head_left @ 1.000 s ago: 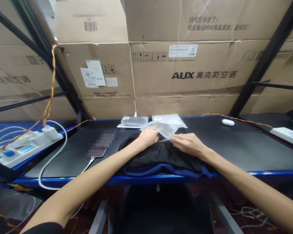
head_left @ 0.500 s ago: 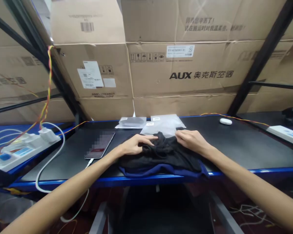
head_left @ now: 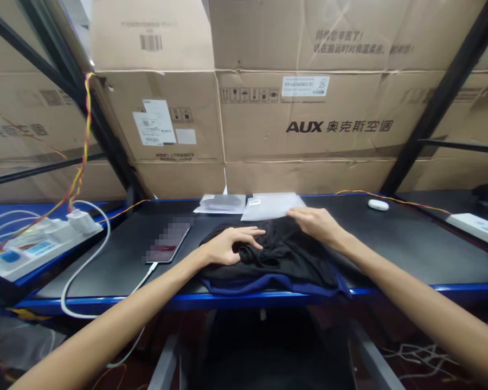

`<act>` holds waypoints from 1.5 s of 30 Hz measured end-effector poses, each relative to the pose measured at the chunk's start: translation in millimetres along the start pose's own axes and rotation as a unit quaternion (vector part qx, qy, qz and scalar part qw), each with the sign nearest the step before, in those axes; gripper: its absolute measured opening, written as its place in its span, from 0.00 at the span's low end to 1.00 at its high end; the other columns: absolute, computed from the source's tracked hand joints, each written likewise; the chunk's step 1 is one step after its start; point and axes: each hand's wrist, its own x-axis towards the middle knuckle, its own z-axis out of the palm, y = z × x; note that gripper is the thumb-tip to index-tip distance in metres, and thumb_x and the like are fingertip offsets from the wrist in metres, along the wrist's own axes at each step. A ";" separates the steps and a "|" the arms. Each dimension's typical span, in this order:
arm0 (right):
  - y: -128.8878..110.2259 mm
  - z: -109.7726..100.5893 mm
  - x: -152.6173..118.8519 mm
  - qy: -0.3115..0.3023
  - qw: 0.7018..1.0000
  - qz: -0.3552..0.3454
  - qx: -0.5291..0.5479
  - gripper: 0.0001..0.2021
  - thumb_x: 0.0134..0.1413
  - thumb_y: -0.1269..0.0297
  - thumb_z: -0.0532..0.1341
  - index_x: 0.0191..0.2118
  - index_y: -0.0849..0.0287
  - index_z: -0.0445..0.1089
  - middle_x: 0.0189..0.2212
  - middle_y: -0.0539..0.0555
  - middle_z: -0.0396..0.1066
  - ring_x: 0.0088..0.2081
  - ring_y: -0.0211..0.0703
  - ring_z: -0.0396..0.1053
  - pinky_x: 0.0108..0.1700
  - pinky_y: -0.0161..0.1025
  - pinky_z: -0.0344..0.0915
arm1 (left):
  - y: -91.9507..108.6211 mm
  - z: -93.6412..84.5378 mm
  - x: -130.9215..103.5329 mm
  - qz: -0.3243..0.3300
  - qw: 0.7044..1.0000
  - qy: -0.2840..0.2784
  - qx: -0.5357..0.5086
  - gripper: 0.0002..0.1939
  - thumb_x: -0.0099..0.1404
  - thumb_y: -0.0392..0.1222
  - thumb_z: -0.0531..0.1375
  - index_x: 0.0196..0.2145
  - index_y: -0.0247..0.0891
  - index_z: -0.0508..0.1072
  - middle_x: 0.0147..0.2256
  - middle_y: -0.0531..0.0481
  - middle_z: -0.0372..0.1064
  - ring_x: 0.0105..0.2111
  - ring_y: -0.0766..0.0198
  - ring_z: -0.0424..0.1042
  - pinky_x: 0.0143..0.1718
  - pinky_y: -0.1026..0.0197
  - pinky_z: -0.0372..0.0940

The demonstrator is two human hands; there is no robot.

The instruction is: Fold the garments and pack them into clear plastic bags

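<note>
A black garment (head_left: pixel 296 254) lies bunched at the table's front edge, with a blue cloth edge (head_left: pixel 268 283) showing beneath it. My left hand (head_left: pixel 230 245) rests on the garment's left part, fingers stretched and thumb apart around a crumpled fold. At the back right corner of the garment is my right hand (head_left: pixel 317 223), its fingers extended close together over the cloth's far edge. Just behind the garment are translucent plastic bags (head_left: pixel 270 207) with small white labels; my right fingertips are close to their near edge.
A phone (head_left: pixel 168 244) on a white charging cable lies left on the black table (head_left: pixel 117 271). Power strips (head_left: pixel 44 244) stand at the far left and right. A small white case (head_left: pixel 378 205) sits at the back right. Large cardboard (head_left: pixel 260 173) and black posts stand behind.
My right hand has gone from a fist gripping the cloth to stretched fingers on it. The back of the garment lies flatter, covering less of the bags. My left hand has barely moved.
</note>
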 end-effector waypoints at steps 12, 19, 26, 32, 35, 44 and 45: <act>53.7 24.0 17.1 -0.067 0.980 0.183 0.039 0.19 0.59 0.70 0.55 0.52 0.54 0.76 0.44 0.55 0.80 0.44 0.50 0.78 0.48 0.40 0.71 | -5.9 -2.7 5.8 -0.006 1.000 0.001 0.012 0.41 0.44 0.24 0.52 0.57 0.42 0.72 0.62 0.48 0.64 0.61 0.55 0.64 0.63 0.54 0.58; 42.7 7.1 -1.0 0.034 0.983 0.123 0.130 0.16 0.61 0.66 0.55 0.50 0.58 0.76 0.47 0.58 0.78 0.49 0.52 0.76 0.53 0.45 0.70 | 15.9 -7.8 20.8 -0.080 0.980 0.029 0.179 0.34 0.53 0.26 0.55 0.58 0.42 0.69 0.55 0.48 0.71 0.54 0.56 0.72 0.56 0.57 0.65; 14.1 -4.5 -28.8 0.002 0.984 0.010 0.175 0.15 0.63 0.64 0.56 0.50 0.54 0.76 0.48 0.55 0.77 0.51 0.49 0.74 0.56 0.47 0.69 | 41.8 24.8 52.4 -0.155 0.934 0.019 0.321 0.23 0.66 0.39 0.55 0.59 0.38 0.67 0.49 0.40 0.72 0.43 0.50 0.75 0.43 0.53 0.70; 9.0 -7.4 -48.3 -0.087 0.973 0.007 0.212 0.18 0.65 0.60 0.56 0.57 0.54 0.72 0.58 0.56 0.70 0.60 0.52 0.66 0.62 0.52 0.63 | 41.6 -0.9 42.0 -0.118 0.964 -0.085 0.223 0.42 0.59 0.43 0.60 0.69 0.40 0.51 0.62 0.42 0.62 0.54 0.47 0.68 0.53 0.52 0.65; 10.1 -11.3 -52.6 -0.117 0.966 0.013 0.231 0.20 0.66 0.58 0.54 0.60 0.52 0.68 0.61 0.55 0.66 0.63 0.51 0.61 0.64 0.52 0.60 | 33.0 -21.9 39.1 -0.073 0.973 -0.140 0.167 0.47 0.52 0.32 0.59 0.69 0.42 0.50 0.65 0.45 0.57 0.59 0.50 0.63 0.59 0.55 0.61; 12.9 -13.4 -59.8 -0.129 0.959 0.013 0.252 0.21 0.65 0.56 0.56 0.61 0.51 0.67 0.63 0.53 0.62 0.66 0.52 0.55 0.65 0.54 0.58 | 2.7 -15.2 52.1 -0.010 0.967 -0.093 0.236 0.34 0.56 0.26 0.54 0.59 0.42 0.69 0.55 0.45 0.70 0.54 0.55 0.69 0.54 0.56 0.64; 13.1 -12.7 -60.3 -0.125 0.959 0.013 0.255 0.21 0.65 0.57 0.56 0.61 0.52 0.68 0.63 0.54 0.62 0.66 0.52 0.55 0.65 0.54 0.58 | 3.6 -15.0 53.2 -0.016 0.965 -0.092 0.245 0.32 0.56 0.27 0.54 0.58 0.42 0.70 0.52 0.45 0.72 0.52 0.55 0.70 0.52 0.57 0.65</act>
